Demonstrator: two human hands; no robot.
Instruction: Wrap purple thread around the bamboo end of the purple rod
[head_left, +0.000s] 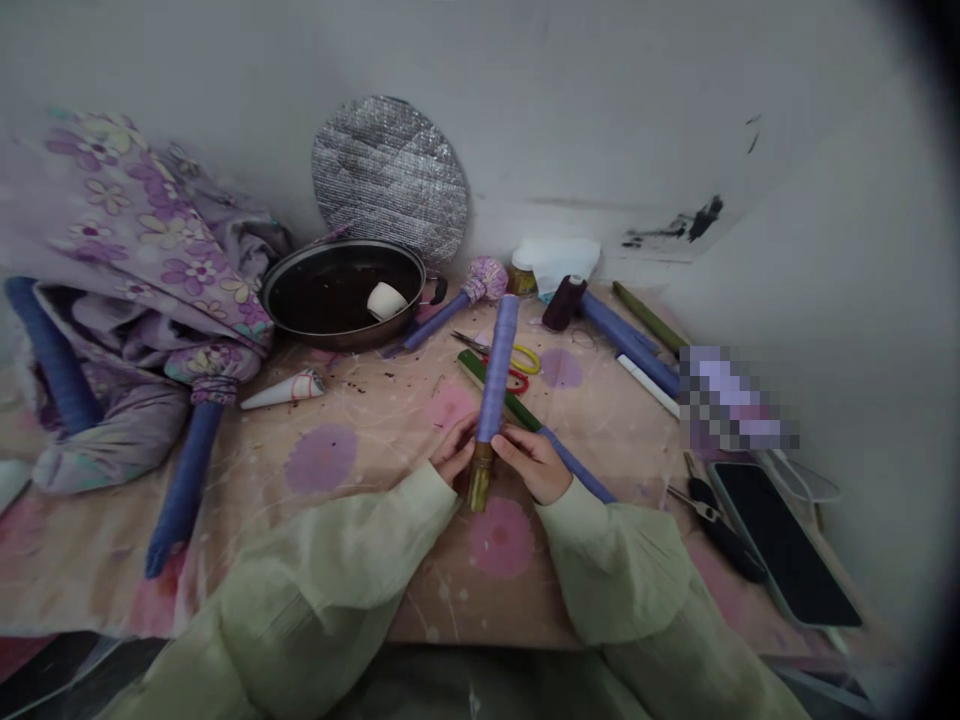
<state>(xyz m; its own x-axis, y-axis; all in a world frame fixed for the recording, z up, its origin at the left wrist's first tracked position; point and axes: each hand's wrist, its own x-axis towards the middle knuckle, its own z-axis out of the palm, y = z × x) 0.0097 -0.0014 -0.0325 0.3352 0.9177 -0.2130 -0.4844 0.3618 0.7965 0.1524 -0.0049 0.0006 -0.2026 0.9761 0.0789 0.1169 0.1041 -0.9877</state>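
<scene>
Purple-wrapped bamboo rod (496, 370) stands toward twelve o'clock, fingers of the left hand (454, 449) and right hand (532, 463) curled around it (likely stiff and light; hold near the bare end).

Pixelated patch (739, 398) at right of counter (390, 590): object beneath cannot be told. Left hand (454, 447) and right hand (532, 462) hide middle of purple-wrapped rod (495, 365). Green stick (471, 367) passes behind rod, part hidden. Left sleeve (322, 570) and right sleeve (622, 570) cut off by bottom edge. Inside of dark pan (341, 245) too dark to tell. Small jar (523, 278) partly hidden by white cloth (555, 262). Specks (375, 385) on counter too small to tell.
</scene>
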